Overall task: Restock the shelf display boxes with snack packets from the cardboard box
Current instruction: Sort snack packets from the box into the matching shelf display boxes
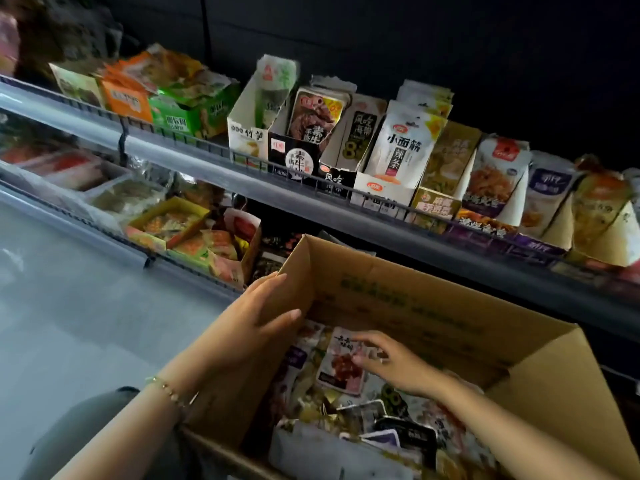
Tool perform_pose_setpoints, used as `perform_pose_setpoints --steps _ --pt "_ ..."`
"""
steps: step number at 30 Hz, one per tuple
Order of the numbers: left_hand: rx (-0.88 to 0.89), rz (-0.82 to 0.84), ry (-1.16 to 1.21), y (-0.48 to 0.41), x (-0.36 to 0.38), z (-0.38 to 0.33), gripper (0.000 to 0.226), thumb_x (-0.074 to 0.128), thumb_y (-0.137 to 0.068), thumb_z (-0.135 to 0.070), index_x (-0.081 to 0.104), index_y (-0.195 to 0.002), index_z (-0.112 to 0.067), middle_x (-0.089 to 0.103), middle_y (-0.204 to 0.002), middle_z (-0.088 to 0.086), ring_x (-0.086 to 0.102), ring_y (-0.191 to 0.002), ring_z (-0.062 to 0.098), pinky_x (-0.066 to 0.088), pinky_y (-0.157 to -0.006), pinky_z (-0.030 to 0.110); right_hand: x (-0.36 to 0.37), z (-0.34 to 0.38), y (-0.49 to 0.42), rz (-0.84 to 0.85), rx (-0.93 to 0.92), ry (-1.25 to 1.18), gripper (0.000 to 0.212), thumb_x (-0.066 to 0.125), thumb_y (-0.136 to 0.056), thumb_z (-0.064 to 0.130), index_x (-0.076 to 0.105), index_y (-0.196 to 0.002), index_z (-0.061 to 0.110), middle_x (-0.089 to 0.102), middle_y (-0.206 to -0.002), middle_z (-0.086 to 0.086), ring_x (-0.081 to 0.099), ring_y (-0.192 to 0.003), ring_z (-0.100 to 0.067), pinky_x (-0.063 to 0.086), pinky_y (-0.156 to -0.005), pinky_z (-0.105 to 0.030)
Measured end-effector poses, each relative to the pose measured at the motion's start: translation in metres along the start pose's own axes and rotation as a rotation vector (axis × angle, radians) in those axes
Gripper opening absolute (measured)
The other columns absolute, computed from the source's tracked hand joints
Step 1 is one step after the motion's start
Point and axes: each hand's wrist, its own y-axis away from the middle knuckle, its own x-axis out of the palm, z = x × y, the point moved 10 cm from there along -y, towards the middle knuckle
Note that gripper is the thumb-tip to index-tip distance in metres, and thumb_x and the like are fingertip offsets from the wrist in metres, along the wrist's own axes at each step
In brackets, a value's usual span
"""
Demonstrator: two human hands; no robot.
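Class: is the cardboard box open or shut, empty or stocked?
Open and stocked: the cardboard box is uncovered on top, and many snack packets lie inside, beneath the right hand.

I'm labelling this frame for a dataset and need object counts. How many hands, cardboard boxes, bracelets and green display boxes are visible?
hands: 2 (left hand, right hand)
cardboard box: 1
bracelet: 1
green display box: 1
Total: 5
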Motion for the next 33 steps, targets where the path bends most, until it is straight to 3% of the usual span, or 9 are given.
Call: perform_pose_setpoints --steps 3,8,11,14,17,20,24,28,33 --pt "-0.009 -0.027 -0.034 0.001 -0.002 -0.004 0.072 0.058 -0.086 -0.049 0.029 -0.148 -0.027 0.032 -0.151 -0.008 0.038 -0.126 0.003 0.036 -0.1 0.016 0.03 -0.043 0.002 0.038 0.159 -0.107 0.077 0.057 -0.078 0.062 0.037 -0.142 0.024 0.032 -0.151 0.005 0.034 -0.138 -0.014 0.032 -0.107 -0.022" --pt "-0.016 -0.04 -0.036 0.001 -0.003 -0.006 0.068 0.059 -0.088 -0.044 0.032 -0.147 -0.026 0.037 -0.147 -0.005 0.04 -0.116 0.001 0.038 -0.088 0.011 0.035 -0.078 -0.018 -0.107 0.401 -0.443 0.069 0.065 -0.089 0.034 0.029 -0.144 0.011 0.041 -0.143 -0.001 0.041 -0.133 -0.023 0.036 -0.095 -0.024" --pt "-0.011 -0.042 -0.036 0.001 -0.002 -0.005 0.069 0.059 -0.087 -0.044 0.032 -0.147 -0.025 0.038 -0.146 -0.005 0.042 -0.115 0.001 0.038 -0.077 0.001 0.043 -0.082 -0.039 -0.17 0.502 -0.656 0.058 0.07 -0.086 0.032 0.045 -0.131 0.005 0.057 -0.126 -0.008 0.058 -0.112 -0.025 0.048 -0.085 -0.028" --pt "-0.011 -0.045 -0.039 0.0 -0.001 -0.003 0.069 0.059 -0.087 -0.045 0.032 -0.147 -0.026 0.039 -0.144 -0.006 0.043 -0.114 0.001 0.039 -0.07 -0.001 0.06 -0.085 -0.057 -0.24 0.559 -0.784 0.043 0.078 -0.079 0.021 0.054 -0.11 0.003 0.065 -0.101 -0.009 0.064 -0.084 -0.021 0.052 -0.062 -0.021" --pt "-0.008 -0.046 -0.04 -0.003 -0.001 -0.002 0.072 0.06 -0.085 -0.047 0.031 -0.147 -0.027 0.039 -0.144 -0.006 0.043 -0.114 0.001 0.039 -0.07 -0.001 0.065 -0.087 -0.07 -0.266 0.59 -0.834 0.072 0.087 -0.067 0.026 0.053 -0.126 0.001 0.062 -0.124 -0.016 0.065 -0.1 -0.027 0.054 -0.083 -0.032" --pt "-0.005 -0.045 -0.037 -0.003 0.0 -0.002 0.073 0.061 -0.085 -0.047 0.03 -0.148 -0.027 0.038 -0.145 -0.006 0.041 -0.114 0.001 0.038 -0.072 -0.002 0.062 -0.09 -0.073 -0.267 0.664 -0.798 0.084 0.079 -0.076 0.035 0.038 -0.141 0.002 0.046 -0.142 -0.016 0.057 -0.113 -0.031 0.046 -0.089 -0.036" --pt "-0.003 -0.053 -0.017 -0.003 0.0 0.0 0.072 0.061 -0.084 -0.047 0.031 -0.147 -0.028 0.039 -0.144 -0.007 0.042 -0.113 0.0 0.04 -0.071 -0.003 0.062 -0.072 -0.093 -0.218 0.554 -0.694 0.068 0.082 -0.075 0.023 0.051 -0.131 0.002 0.056 -0.133 -0.015 0.056 -0.118 -0.03 0.051 -0.082 -0.03" --pt "-0.003 -0.059 -0.013 -0.003 0.0 -0.001 0.07 0.061 -0.085 -0.046 0.032 -0.146 -0.029 0.039 -0.144 -0.007 0.043 -0.112 0.0 0.039 -0.069 -0.005 0.072 -0.059 -0.097 -0.125 0.502 -0.612 0.089 0.086 -0.068 0.017 0.038 -0.141 0.005 0.047 -0.142 -0.012 0.048 -0.128 -0.03 0.044 -0.103 -0.039" --pt "0.011 -0.069 -0.017 -0.002 -0.002 -0.002 0.069 0.062 -0.085 -0.045 0.034 -0.146 -0.029 0.039 -0.144 -0.007 0.042 -0.115 0.0 0.037 -0.072 -0.005 0.081 -0.06 -0.087 -0.071 0.437 -0.58 0.08 0.087 -0.066 0.027 0.048 -0.133 0.008 0.057 -0.132 -0.008 0.055 -0.12 -0.026 0.047 -0.091 -0.029"
